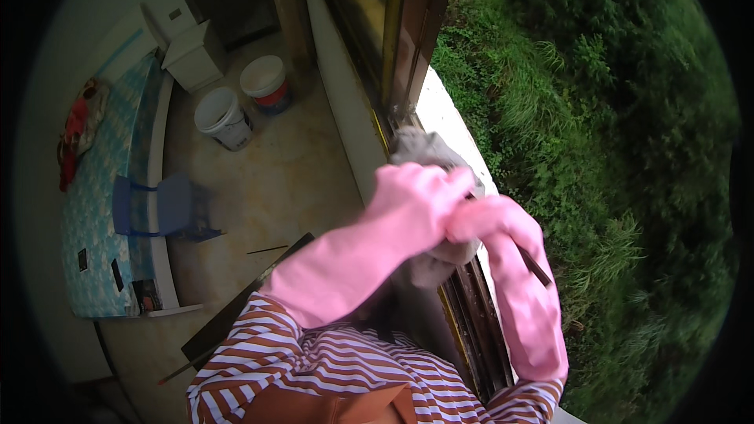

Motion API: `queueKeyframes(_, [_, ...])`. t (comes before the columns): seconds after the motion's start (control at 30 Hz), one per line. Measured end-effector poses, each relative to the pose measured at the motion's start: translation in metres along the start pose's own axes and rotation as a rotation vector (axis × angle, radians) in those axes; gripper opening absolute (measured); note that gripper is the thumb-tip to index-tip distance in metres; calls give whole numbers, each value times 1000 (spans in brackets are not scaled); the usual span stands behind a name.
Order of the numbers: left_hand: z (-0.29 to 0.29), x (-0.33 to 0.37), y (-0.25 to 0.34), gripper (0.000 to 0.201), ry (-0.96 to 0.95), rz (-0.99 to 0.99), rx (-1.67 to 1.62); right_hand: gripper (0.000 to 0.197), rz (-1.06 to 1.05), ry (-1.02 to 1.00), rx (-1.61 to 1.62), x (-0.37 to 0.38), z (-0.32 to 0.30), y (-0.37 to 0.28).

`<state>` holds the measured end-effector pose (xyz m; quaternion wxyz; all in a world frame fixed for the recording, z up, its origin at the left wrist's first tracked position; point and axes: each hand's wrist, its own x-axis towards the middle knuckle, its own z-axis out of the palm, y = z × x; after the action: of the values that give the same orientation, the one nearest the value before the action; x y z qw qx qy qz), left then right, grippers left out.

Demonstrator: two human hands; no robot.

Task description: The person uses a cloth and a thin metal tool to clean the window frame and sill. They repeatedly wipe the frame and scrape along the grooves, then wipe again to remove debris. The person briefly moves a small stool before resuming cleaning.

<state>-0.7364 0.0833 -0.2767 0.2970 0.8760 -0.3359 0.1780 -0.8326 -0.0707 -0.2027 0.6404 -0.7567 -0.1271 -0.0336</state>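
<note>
Both my hands wear long pink rubber gloves and meet above the window track (475, 322). My left hand (416, 196) is closed on a crumpled grey rag (428, 149), which bunches out beyond the knuckles and hangs below the hands. Against it, my right hand (495, 224) bends at the wrist with curled fingers. A thin dark stick (536, 267) shows by the right wrist, its other end hidden by the glove. The right fingers are partly covered, but seem wrapped round this stick. Beyond the hands stands the open brown window frame (404, 71).
Dense green plants (565, 110) lie outside, past the white outer ledge (430, 102). Indoors are a blue chair (173, 204), a white bucket (224, 118), a red-and-white bucket (267, 86), a white cabinet (195, 59) and a bed with a blue patterned cover (102, 243). A dark board (212, 330) is near my left elbow.
</note>
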Motion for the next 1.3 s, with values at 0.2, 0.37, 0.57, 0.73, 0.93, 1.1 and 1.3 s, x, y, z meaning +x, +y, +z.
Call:
queueKeyframes(0.2, [7,17,-27,30,-231,-255,-8,21,168,22,291,39,0,42])
queueKeyframes(0.37, [7,-23,4,41,-121,-131,-13,20,202,-138,28,22,-18,16])
queueKeyframes(0.57, [9,17,-56,33,-99,-90,66,23,133,-124,226,53,-7,40])
queueKeyframes(0.73, [10,-7,-14,22,-168,-219,-62,25,282,-94,231,32,-18,23])
queueKeyframes(0.93, [-1,-5,-36,30,-52,57,14,18,229,-107,146,29,8,-12])
queueKeyframes(1.1, [16,18,-48,23,-98,-79,-36,26,246,81,51,38,17,-8])
queueKeyframes(1.3, [8,-31,16,26,-232,113,-179,23,16,-290,-421,0,-28,-10])
